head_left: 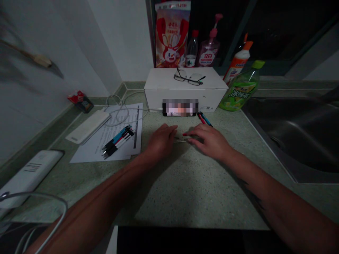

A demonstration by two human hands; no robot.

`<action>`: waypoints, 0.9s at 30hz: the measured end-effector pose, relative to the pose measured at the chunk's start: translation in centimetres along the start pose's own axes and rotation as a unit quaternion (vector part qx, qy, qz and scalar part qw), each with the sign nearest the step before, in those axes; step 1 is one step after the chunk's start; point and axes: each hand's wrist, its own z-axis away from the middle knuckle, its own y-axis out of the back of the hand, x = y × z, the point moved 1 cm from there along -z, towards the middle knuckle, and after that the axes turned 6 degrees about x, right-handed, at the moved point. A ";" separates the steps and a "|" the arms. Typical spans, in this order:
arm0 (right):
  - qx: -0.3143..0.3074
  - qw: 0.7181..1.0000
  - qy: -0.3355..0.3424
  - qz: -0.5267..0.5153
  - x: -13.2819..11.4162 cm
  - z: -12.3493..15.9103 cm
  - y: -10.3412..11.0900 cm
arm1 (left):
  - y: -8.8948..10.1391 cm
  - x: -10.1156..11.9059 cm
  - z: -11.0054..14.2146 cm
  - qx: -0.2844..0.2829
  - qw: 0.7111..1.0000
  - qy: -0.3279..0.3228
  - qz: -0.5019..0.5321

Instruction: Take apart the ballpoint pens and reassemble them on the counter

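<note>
In the head view, my left hand (162, 140) is over the worktop with its fingers curled together. Across from it, my right hand (210, 140) has thumb and index finger bent toward the left hand in a loose pinch. A thin pale rod (180, 141), like a pen part, runs between both hands; its ends are hidden by the fingers. A small red piece (184, 134) shows at my right index fingertip. Beyond my hands, a phone (180, 112) leans against a white box (185, 94). Blue and red pens (204, 119) lie beside the phone.
Several pens (118, 141) lie on printed sheets (87, 155) at left, near a white power bank (88, 126) and a power strip (31, 173). Glasses (188, 79) rest on the box. A green bottle (241, 90) stands by the sink (296, 137). A dark object (185, 241) lies along the near edge.
</note>
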 end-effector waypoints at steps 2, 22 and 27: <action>0.018 1.000 0.004 -0.019 -1.0 0.0 -0.2 | -0.4 0.1 0.4 -0.012 0.996 -0.023 0.080; 0.054 0.993 -0.078 -0.076 -1.5 -0.1 -0.7 | -0.2 1.0 1.0 -0.006 0.970 0.044 0.238; 0.124 0.978 -0.132 -0.101 -0.5 -0.1 -0.7 | 0.3 1.0 0.3 0.048 0.972 0.088 0.212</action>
